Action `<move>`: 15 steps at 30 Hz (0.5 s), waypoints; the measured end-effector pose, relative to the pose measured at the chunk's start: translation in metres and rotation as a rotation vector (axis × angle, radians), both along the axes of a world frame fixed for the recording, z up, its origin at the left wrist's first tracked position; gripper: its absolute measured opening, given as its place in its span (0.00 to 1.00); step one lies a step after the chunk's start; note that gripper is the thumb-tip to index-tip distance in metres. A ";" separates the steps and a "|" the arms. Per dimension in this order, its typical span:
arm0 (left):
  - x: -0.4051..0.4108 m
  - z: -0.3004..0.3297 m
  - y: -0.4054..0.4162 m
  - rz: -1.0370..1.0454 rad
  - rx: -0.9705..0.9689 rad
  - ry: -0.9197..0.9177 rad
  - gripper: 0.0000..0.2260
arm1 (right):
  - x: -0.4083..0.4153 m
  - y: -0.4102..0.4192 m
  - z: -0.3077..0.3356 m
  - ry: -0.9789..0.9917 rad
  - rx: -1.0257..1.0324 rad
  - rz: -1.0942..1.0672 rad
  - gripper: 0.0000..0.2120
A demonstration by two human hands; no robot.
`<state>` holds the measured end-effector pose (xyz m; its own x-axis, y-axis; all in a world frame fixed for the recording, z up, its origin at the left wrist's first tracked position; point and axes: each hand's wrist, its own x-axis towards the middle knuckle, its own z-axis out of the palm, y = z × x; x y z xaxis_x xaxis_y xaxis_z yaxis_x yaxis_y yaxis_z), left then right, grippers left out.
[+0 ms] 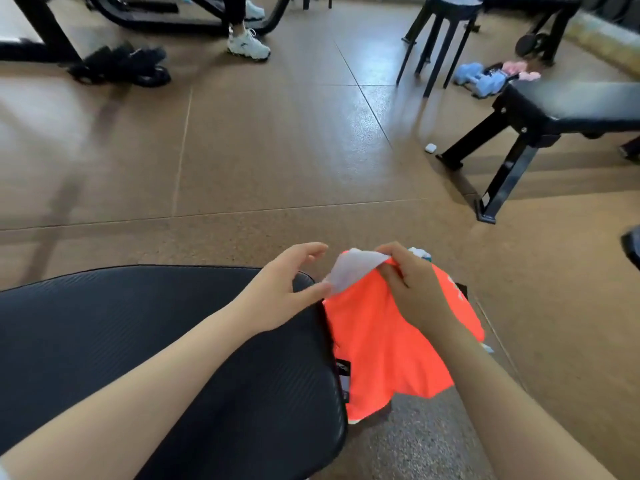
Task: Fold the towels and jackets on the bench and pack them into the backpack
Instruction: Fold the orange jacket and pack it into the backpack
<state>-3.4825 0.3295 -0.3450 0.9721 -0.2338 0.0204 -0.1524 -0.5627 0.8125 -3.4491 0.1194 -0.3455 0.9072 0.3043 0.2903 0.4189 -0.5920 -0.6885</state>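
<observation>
forearms, two, bare, entered from the bottom edge. right hand [414, 289]: fingers [389, 277] curled and pinching the upper edge of an orange jacket [381, 344], its white lining turned out at the corner. left hand [282, 292]: fingers [311, 251] spread and relaxed, thumb tip touching or just short of the white corner; which, could not be told.

jacket: hung off the right end of a black padded bench [156, 341], mostly below the seat edge, over speckled floor. backpack: not identified; a dark item with a label lay beneath the orange cloth, unclear what.

step, judged: opening the jacket for folding, early in the task. next move likely called for the left hand to take the free corner and lift the cloth onto the pad.

surroundings: second black bench [571, 109] far right; black stool [446, 32]; blue dumbbells [479, 77] on the floor; small white case [430, 147]; another person's white sneaker [247, 45]. none stood in the way.
</observation>
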 end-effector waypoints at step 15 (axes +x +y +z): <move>-0.048 0.143 0.072 0.475 -0.677 -0.213 0.03 | 0.021 0.151 0.169 0.080 0.513 0.470 0.09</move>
<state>-3.5308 0.4015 -0.2022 0.9233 0.3265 0.2023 -0.2109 -0.0091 0.9775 -3.4279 0.2704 -0.1763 0.7373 0.5122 0.4405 0.4876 0.0478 -0.8718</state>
